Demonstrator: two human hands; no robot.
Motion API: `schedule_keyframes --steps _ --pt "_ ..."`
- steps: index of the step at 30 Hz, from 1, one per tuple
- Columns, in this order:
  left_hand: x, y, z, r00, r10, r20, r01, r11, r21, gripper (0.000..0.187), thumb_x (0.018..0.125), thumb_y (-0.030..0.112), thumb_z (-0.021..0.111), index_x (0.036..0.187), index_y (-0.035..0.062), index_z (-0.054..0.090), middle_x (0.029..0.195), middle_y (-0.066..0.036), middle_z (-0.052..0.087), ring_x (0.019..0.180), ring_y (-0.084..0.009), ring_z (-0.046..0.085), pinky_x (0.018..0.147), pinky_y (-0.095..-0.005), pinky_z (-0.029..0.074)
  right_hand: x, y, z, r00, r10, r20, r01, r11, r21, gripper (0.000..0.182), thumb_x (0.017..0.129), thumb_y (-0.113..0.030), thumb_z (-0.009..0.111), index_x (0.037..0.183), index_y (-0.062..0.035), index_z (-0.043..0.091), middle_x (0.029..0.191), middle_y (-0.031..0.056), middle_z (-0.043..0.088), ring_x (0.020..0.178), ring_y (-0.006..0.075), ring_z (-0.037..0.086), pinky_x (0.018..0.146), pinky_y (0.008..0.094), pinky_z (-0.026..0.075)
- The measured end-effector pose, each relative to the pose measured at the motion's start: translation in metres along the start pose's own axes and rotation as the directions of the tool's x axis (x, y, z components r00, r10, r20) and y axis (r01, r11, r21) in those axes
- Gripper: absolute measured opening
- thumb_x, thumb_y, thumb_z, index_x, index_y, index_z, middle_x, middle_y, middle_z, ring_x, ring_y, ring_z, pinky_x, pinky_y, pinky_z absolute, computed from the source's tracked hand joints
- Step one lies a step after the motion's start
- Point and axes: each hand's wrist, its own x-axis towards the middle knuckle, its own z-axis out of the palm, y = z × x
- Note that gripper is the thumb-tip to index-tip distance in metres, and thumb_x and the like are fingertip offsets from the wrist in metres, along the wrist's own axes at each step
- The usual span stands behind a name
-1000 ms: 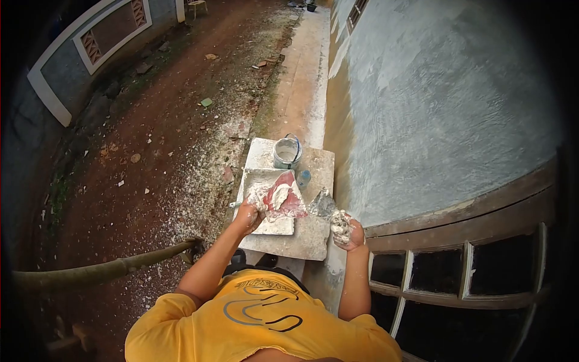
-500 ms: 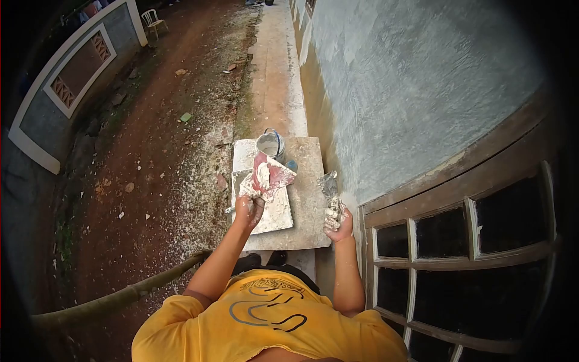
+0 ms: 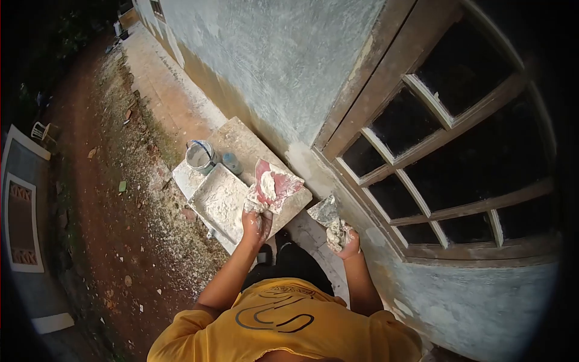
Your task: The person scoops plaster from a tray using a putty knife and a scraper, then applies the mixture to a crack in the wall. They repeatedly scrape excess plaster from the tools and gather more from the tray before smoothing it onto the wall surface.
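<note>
My left hand (image 3: pixel 256 224) is closed round the near edge of a red plastering board (image 3: pixel 281 186), which carries a lump of white filler (image 3: pixel 267 184). In my right hand (image 3: pixel 345 241) is a putty knife (image 3: pixel 325 212), its wide grey blade pointing up and left and its handle caked with filler. Both tools are held in the air, apart from each other. Below and left of the red board lies a shallow tray (image 3: pixel 224 196) coated in white filler. Behind it stand a bucket (image 3: pixel 200 155) with a blue handle and a bluish container (image 3: pixel 231 163).
The tray and bucket rest on a spattered platform (image 3: pixel 247 142). A grey plastered wall (image 3: pixel 271 66) and a wooden-framed window (image 3: pixel 392 160) run along my right. Dirt ground (image 3: pixel 90 199) with debris lies left; a pale chair (image 3: pixel 41 131) stands far off.
My view has turned right, so the window fills more of it and the platform appears slanted. The putty knife's blade shows broader. Both hands keep their tools.
</note>
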Motion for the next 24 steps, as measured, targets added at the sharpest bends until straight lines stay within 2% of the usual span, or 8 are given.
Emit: schedule_keyframes --steps 4,6,8,11,12,14,16,24 --pt "-0.033 -0.076 0.013 0.929 -0.309 0.204 0.275 0.945 0.178 0.041 0.085 -0.007 0.035 0.125 0.0017 0.043 0.122 -0.011 0.052 0.108 -0.0203 0.055 0.090 -0.0321 0.049 -0.106 0.029 0.011 0.788 -0.575 -0.220 0.481 0.798 -0.363 0.046 0.078 -0.032 0.062 0.115 -0.0069 0.052 0.101 0.0105 0.060 0.084 0.0197 0.059 0.064 0.0314 0.048" --pt "-0.053 -0.112 0.023 0.890 -0.387 0.241 0.318 0.906 0.281 0.042 0.085 -0.008 0.034 0.125 0.0021 0.043 0.121 -0.010 0.052 0.108 -0.0206 0.055 0.091 -0.0312 0.049 -0.140 0.038 0.061 0.507 -0.837 -0.205 0.137 0.313 -0.940 0.043 0.081 -0.030 0.059 0.112 -0.0013 0.054 0.096 0.0065 0.060 0.085 0.0178 0.056 0.072 0.0304 0.045" --pt "-0.067 -0.150 0.021 0.817 -0.539 0.204 0.463 0.825 0.325 0.044 0.085 -0.010 0.034 0.127 0.0021 0.041 0.125 -0.011 0.050 0.111 -0.0213 0.053 0.094 -0.0323 0.047 -0.183 0.062 0.042 0.326 -0.923 -0.204 0.169 0.269 -0.948 0.032 0.085 -0.020 0.055 0.108 0.0028 0.054 0.099 0.0062 0.060 0.092 0.0148 0.055 0.082 0.0276 0.042" --pt "-0.101 -0.202 0.028 0.705 -0.585 0.402 0.433 0.803 0.410 0.047 0.086 -0.010 0.033 0.131 0.0021 0.036 0.129 -0.012 0.045 0.118 -0.0240 0.048 0.104 -0.0367 0.038 -0.228 0.083 0.047 0.120 -0.981 -0.154 0.065 0.163 -0.985 0.026 0.086 -0.014 0.055 0.105 0.0029 0.055 0.100 0.0062 0.059 0.093 0.0128 0.054 0.081 0.0268 0.042" --pt "-0.114 -0.218 0.032 0.670 -0.618 0.411 0.457 0.780 0.427 0.047 0.086 -0.010 0.033 0.131 0.0021 0.036 0.129 -0.012 0.045 0.118 -0.0240 0.048 0.104 -0.0367 0.038 -0.243 0.085 0.051 0.073 -0.997 -0.033 -0.093 0.027 -0.995 0.027 0.081 -0.012 0.059 0.104 0.0029 0.056 0.096 0.0099 0.061 0.089 0.0178 0.057 0.079 0.0293 0.045" --pt "-0.145 -0.252 0.036 0.580 -0.693 0.428 0.515 0.719 0.467 0.048 0.086 -0.011 0.032 0.131 0.0030 0.036 0.130 -0.012 0.044 0.119 -0.0255 0.046 0.105 -0.0388 0.036 -0.274 0.086 0.064 0.056 -0.979 0.197 -0.425 -0.202 -0.883 0.031 0.073 -0.008 0.067 0.100 0.0030 0.057 0.089 0.0173 0.063 0.081 0.0278 0.064 0.073 0.0344 0.050" --pt "-0.176 -0.286 0.029 0.549 -0.747 0.376 0.499 0.653 0.569 0.049 0.086 -0.012 0.030 0.132 0.0039 0.035 0.131 -0.013 0.043 0.120 -0.0260 0.045 0.105 -0.0405 0.036 -0.293 0.080 0.095 -0.026 -0.993 0.116 -0.497 -0.087 -0.863 0.020 0.068 -0.010 0.068 0.083 0.0007 0.062 0.077 0.0169 0.062 0.069 0.0315 0.063 0.062 0.0335 0.050" --pt "-0.291 -0.423 0.024 0.452 -0.832 0.321 0.575 0.547 0.608 0.048 0.086 -0.008 0.037 0.133 0.0031 0.035 0.133 -0.012 0.043 0.121 -0.0262 0.044 0.103 -0.0420 0.036 -0.434 0.052 0.071 0.006 -0.956 0.293 -0.818 -0.173 -0.549 0.021 0.067 -0.019 0.072 0.081 -0.0045 0.066 0.074 0.0115 0.061 0.059 0.0295 0.060 0.052 0.0361 0.049"
